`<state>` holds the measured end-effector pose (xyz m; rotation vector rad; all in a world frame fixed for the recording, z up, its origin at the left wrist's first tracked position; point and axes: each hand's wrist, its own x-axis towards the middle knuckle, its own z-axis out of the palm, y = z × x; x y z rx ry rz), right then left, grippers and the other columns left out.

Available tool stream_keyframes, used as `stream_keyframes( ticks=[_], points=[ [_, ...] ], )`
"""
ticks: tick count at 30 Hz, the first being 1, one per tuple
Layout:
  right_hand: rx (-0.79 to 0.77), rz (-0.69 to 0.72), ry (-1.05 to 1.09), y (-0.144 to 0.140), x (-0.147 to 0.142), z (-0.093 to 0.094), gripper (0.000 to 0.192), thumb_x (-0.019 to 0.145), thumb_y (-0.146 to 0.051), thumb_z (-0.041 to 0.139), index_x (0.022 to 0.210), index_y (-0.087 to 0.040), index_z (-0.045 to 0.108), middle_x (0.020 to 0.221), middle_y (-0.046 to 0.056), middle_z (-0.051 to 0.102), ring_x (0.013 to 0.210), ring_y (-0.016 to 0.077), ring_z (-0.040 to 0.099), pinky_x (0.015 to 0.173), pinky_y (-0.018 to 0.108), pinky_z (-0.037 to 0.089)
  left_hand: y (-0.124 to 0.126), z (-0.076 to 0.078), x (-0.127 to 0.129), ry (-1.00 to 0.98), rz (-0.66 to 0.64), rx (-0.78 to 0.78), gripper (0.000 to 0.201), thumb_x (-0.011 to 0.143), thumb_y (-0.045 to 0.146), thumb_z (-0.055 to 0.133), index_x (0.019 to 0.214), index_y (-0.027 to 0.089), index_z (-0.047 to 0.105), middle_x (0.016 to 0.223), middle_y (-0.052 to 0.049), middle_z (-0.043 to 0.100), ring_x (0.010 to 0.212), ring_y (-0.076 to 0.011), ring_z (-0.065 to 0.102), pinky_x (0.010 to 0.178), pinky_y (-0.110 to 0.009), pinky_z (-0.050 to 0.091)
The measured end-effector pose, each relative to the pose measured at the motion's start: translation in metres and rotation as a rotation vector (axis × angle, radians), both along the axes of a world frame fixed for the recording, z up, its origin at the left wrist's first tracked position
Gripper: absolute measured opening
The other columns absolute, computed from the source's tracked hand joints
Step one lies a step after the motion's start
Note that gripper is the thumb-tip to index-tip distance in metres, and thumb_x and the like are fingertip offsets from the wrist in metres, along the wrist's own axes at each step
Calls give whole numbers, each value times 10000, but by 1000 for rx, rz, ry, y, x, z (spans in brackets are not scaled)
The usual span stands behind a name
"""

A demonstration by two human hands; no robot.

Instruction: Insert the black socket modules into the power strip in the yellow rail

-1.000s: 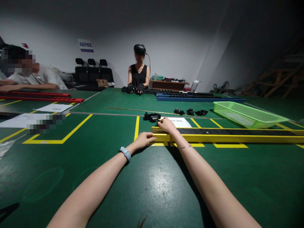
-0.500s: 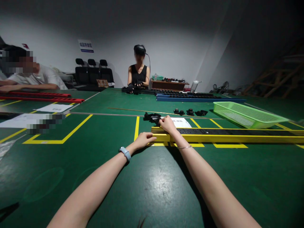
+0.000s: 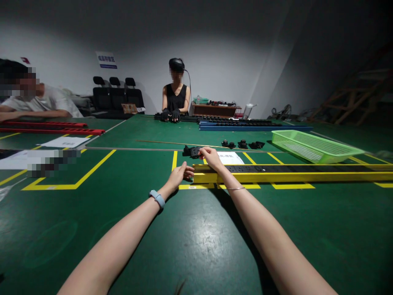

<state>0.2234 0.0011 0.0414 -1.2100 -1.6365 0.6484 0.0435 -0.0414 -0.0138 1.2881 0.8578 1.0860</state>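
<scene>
A long yellow rail point(image 3: 276, 178) with a black inner channel lies crosswise in front of me and runs off to the right. My left hand point(image 3: 177, 175) is at its left end, thumb raised apart from the fingers, whose tips are close to or touching the rail's end. Over that same end reaches my right hand point(image 3: 211, 157), its thumb and fingers closed on a black bracket-like part point(image 3: 192, 152). The part is just beyond the rail's left end; the hand covers its right side. Behind the rail lies a white printed sheet point(image 3: 230, 157).
Several small black parts point(image 3: 242, 144) sit beyond the rail, left of a green mesh basket point(image 3: 319, 149). A thin rod point(image 3: 172, 143) lies farther back. Blue rails point(image 3: 254, 128) are by a co-worker point(image 3: 176, 98) opposite; red rails point(image 3: 52, 130) are by another person at left.
My left hand has shifted left, from the rail's front side to its end, with its thumb lifting. My right hand and the black part have moved slightly left. The co-worker opposite drew both hands together.
</scene>
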Motion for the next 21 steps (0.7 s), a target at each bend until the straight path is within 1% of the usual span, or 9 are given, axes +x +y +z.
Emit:
stream_keyframes(
  ticks=[5, 8, 11, 13, 15, 18, 21],
  points=[
    [-84, 212, 33, -3, -11, -4, 270, 756, -378, 447, 615, -175, 556, 631, 0, 576, 579, 118, 539, 588, 224, 454, 6, -2, -5, -119, 116, -31, 617, 850, 665, 369, 925, 97, 600, 716, -98, 679, 599, -132, 617, 590, -237, 469],
    [-105, 293, 33, -4, -9, -5, 257, 740, -359, 443, 586, -178, 539, 603, -10, 549, 555, 111, 515, 568, 221, 440, 6, -1, -5, -150, 162, -11, 546, 863, 631, 384, 971, 125, 561, 805, -89, 678, 594, -118, 611, 574, -229, 470],
    [-109, 349, 11, -7, -8, -3, 248, 733, -329, 436, 565, -178, 538, 583, -16, 535, 554, 107, 507, 572, 217, 424, 5, 0, -4, -135, 153, 36, 488, 870, 591, 417, 1054, 158, 546, 905, -70, 668, 589, -99, 599, 570, -219, 468],
    [-109, 375, -16, -10, -9, 0, 245, 731, -315, 442, 559, -177, 549, 576, -19, 531, 560, 105, 500, 586, 216, 417, 4, 0, -4, -99, 113, 74, 476, 871, 569, 434, 1097, 169, 558, 944, -66, 666, 597, -96, 595, 577, -219, 470],
    [-109, 389, -42, -13, -11, 2, 242, 732, -310, 450, 565, -177, 563, 587, -20, 538, 564, 102, 487, 597, 214, 409, 4, 0, -3, -57, 82, 111, 465, 860, 544, 474, 1105, 165, 583, 973, -68, 666, 616, -101, 593, 592, -222, 475],
    [-101, 395, -67, -17, -14, 4, 240, 737, -307, 459, 579, -175, 584, 630, -15, 567, 584, 98, 479, 613, 211, 402, 4, 0, -3, -16, 81, 118, 441, 814, 495, 568, 1099, 161, 606, 978, -60, 662, 631, -101, 586, 599, -223, 478],
    [-82, 405, -85, -18, -15, 3, 256, 755, -318, 471, 605, -171, 618, 685, -3, 604, 637, 103, 499, 649, 209, 408, 4, 1, -3, -62, 75, 98, 401, 782, 443, 625, 1063, 158, 612, 993, -56, 647, 687, -103, 595, 620, -218, 488]
  ],
)
